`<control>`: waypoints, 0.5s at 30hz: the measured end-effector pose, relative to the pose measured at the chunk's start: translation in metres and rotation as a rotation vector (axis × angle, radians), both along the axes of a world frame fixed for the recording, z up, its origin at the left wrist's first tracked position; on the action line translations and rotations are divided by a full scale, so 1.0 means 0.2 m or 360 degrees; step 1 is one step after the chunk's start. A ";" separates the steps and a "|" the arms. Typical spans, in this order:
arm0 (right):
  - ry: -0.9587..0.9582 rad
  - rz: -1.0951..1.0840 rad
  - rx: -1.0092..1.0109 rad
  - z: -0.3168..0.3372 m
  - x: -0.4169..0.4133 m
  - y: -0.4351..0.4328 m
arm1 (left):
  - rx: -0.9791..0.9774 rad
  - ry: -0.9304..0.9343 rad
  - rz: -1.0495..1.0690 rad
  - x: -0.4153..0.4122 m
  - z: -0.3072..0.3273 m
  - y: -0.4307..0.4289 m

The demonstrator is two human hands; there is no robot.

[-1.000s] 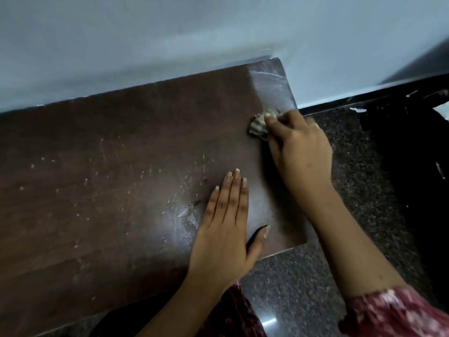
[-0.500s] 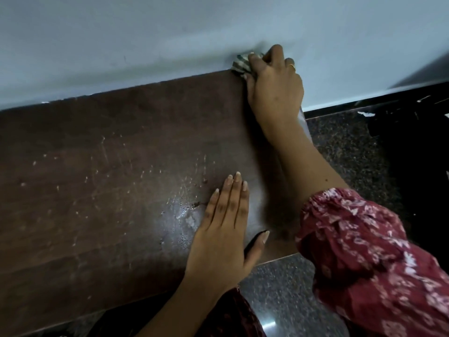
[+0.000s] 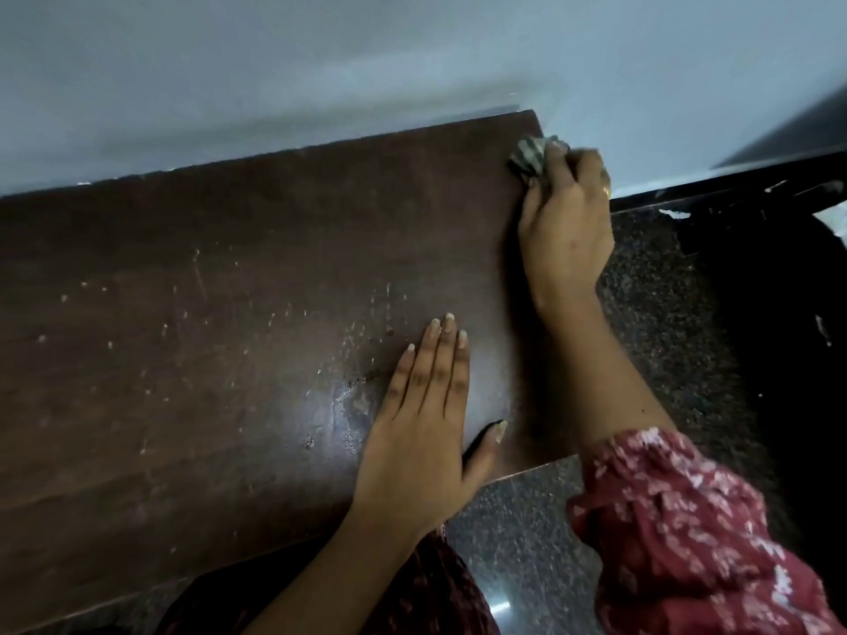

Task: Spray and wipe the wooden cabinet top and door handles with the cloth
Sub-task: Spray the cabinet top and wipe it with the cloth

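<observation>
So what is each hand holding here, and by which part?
The right hand grips a bunched striped cloth at its near end. The left hand holds nothing, flat on the cabinet top.

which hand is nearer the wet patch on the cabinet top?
Left. The left hand lies flat right beside the wet patch; the right hand grips the cloth at the far right corner.

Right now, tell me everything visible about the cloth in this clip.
The cloth is a small bunched wad with a striped or checked pattern in grey-green and pale tones, soft fabric by its look. Most of it is hidden under the right hand, whose fingers press it onto the far right corner of the cabinet top, close to the wall. It is slightly blurred.
</observation>
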State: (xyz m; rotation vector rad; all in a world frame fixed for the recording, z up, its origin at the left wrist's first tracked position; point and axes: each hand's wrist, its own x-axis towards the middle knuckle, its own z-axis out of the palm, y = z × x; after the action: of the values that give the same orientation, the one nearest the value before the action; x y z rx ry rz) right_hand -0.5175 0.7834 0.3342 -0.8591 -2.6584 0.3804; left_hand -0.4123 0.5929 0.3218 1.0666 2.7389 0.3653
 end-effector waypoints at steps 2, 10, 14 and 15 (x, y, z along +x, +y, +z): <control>0.0025 -0.0033 -0.0053 -0.01 0.13 -0.03 | 0.0008 0.0004 0.0000 0.00 0.00 0.00; -0.0037 -0.0296 0.0013 -0.04 0.63 -0.18 | 0.0026 0.0009 -0.0018 0.00 0.00 -0.01; -0.0118 -0.0453 -0.0007 -0.02 0.85 -0.27 | 0.0055 -0.0010 -0.0008 0.00 0.00 -0.01; -0.0114 -0.0502 -0.0046 -0.02 0.88 -0.28 | 0.0061 -0.0011 -0.0005 0.00 0.00 -0.01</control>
State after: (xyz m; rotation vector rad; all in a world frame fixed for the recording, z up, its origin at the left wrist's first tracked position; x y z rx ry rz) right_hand -0.3421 0.7265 0.3308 -1.2990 -2.5254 0.3145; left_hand -0.4127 0.5913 0.3212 1.0773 2.7344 0.4220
